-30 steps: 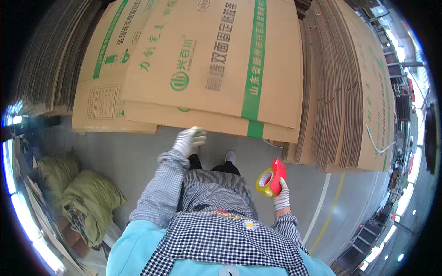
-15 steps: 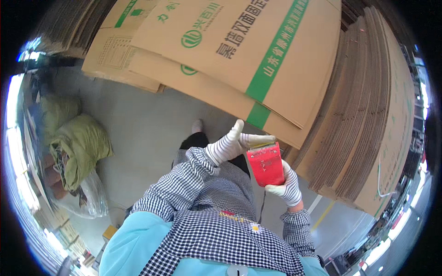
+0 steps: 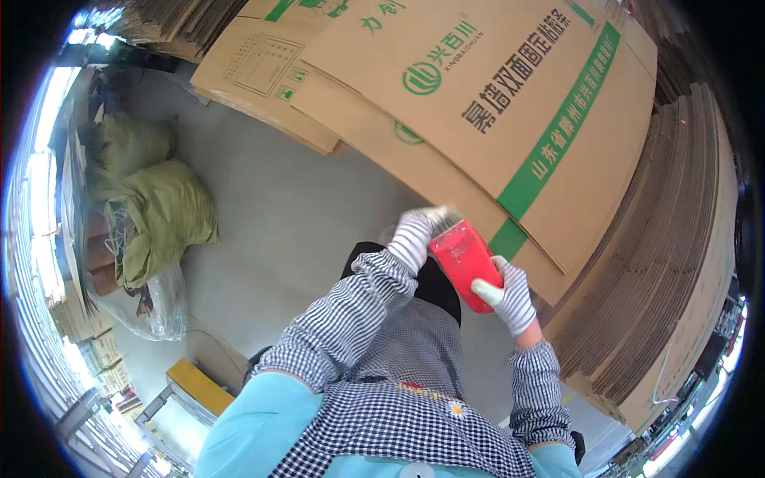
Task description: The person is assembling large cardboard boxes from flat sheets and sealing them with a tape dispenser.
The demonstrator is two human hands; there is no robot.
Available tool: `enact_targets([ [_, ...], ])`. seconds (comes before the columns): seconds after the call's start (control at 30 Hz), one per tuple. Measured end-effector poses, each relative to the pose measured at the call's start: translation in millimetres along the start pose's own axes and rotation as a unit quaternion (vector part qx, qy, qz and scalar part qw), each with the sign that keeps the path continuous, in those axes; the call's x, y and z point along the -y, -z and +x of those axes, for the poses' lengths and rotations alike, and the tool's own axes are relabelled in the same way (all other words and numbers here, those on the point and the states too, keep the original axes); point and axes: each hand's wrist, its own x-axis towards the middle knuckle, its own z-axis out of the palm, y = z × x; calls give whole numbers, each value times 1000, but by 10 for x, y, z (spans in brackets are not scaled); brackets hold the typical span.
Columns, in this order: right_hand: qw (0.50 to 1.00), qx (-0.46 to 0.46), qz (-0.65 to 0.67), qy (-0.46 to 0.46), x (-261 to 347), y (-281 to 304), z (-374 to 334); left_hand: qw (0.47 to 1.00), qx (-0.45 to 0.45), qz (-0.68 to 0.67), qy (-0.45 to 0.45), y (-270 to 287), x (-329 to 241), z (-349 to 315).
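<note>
My right hand, in a striped white work glove, is closed around a flat red hand tool. Its body is boxy, and a toothed metal edge runs along the far end; I cannot tell its exact kind. The tool tilts toward the upper left. My left hand, gloved the same way, is at that toothed end with its fingers bent. Motion blurs the fingertips, so whether they grip anything does not show. Just beyond both hands lies the near edge of a stack of flat cardboard boxes with green bands.
Thick bundles of folded cardboard stand at the right, and more cardboard is at the far left. Green woven sacks and a clear plastic bag sit on the grey floor at left. A yellow-topped object is at lower left.
The view has shifted, so the cardboard appears farther right. My left hand has gone from outstretched fingers to bent ones at the tool's toothed end. The red tool has tilted leftward.
</note>
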Motion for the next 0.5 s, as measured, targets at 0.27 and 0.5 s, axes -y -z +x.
enact_targets([
  [0.27,917,32,-386,-95,-47,-133,924,526,-574,359,-514,1400,-711,600],
  [0.5,914,-7,-404,-21,-125,-245,843,886,-297,-163,-316,1846,-830,1080],
])
